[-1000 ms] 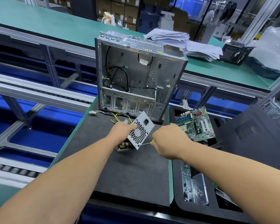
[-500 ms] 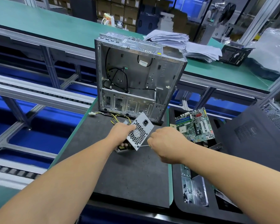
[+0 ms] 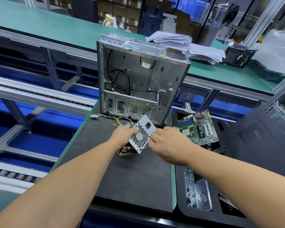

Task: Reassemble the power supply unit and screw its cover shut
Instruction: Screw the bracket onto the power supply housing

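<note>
Power supply unit tilted up just in front of the open case, left hand gripping its left edge. Right hand at its right edge (grip: can't tell). Risk: cover shifts, screw cross-threads.

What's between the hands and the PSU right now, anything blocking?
Nothing visible. The left hand already grips the power supply unit by its left edge; the right hand is at its right edge.
</note>
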